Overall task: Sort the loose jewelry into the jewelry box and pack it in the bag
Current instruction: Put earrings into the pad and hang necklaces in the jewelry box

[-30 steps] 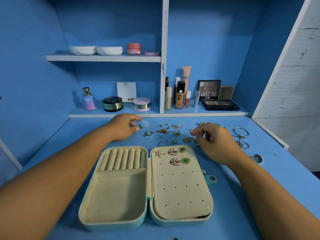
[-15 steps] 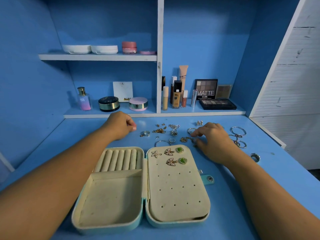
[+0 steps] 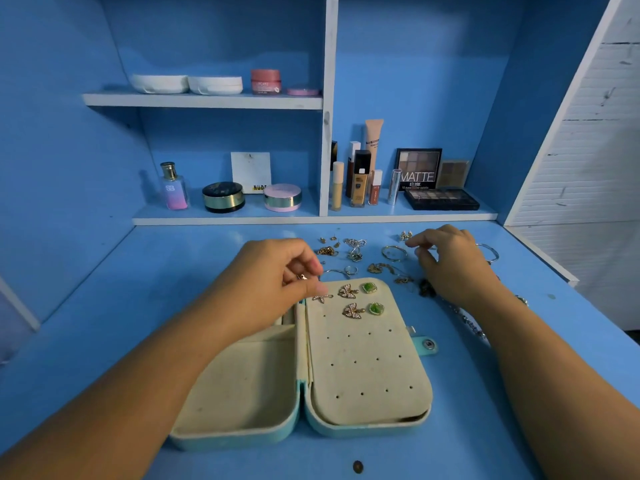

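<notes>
My left hand [image 3: 277,278] pinched a small gold earring [image 3: 303,277] over the open teal jewelry box [image 3: 367,375], cream-lined, flat on the desk [image 3: 166,292], earrings [image 3: 348,291] pinned along its top; right hand [image 3: 453,261] curled over the loose jewelry [image 3: 353,252], grip unclear.

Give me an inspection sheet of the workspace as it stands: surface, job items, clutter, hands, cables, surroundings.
Surface: blue desk; loose jewelry is scattered behind the box.
Job's things: jewelry box lies open; five earrings are pinned on its right panel; no bag seen.
Clutter: small dark round piece near the desk's front edge.
Hands: left hand pinches a small gold piece over the box; right hand is over the loose pieces, fingers curled, and I cannot tell whether it holds anything.
Cables: nothing seen.
Surroundings: shelves with cosmetics; white panelled wall on the right.
</notes>
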Demonstrator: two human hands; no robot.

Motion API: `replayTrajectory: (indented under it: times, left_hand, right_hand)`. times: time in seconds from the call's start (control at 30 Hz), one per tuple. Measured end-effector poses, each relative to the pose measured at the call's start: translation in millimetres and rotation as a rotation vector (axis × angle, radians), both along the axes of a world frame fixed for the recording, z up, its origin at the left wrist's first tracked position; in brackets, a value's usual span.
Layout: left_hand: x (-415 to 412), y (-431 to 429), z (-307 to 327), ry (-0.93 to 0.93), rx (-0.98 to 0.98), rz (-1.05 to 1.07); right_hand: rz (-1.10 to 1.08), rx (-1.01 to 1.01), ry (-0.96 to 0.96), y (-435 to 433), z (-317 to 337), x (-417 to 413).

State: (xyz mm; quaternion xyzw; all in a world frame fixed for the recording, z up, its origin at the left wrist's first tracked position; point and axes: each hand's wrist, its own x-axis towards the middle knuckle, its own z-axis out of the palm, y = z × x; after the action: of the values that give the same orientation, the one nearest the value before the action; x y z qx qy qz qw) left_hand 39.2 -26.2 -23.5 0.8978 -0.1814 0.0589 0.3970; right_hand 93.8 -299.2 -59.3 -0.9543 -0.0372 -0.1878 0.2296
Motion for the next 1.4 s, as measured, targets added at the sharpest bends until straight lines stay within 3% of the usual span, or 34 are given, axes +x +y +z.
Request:
replayTrajectory:
  times: [0.17,0.33,0.57,0.83,0.9,1.07,1.4]
  left_hand:
    - [1,11,-10,-0.054,-0.139,-0.022]
    - [2,12,-18,-0.091,-0.094,-0.067]
    - [5,14,-19,-0.193,-0.035,-0.066]
    - [4,13,-23,-0.137,0.008,-0.065]
    - [4,14,-23,-0.128,-0.001,-0.082]
    - [2,15,-22,-0.133,0.084,-0.155]
    - [-1,14,-19,-0.227,0.179,-0.178]
  right_hand:
    - [-0.02,-0.096,0.032,1,3,4]
    - [-0.03,-0.347,0.139,14,19,21]
    - [-0.048,-0.512,0.273,38,31,36]
    - [-0.092,-0.595,0.317,42,26,43]
    - [-0.066,-0.534,0.239,43,30,32]
    - [0.198,-0.067,0.228,50,46,-17]
    - [0.287,0.073,0.239,48,25,-36]
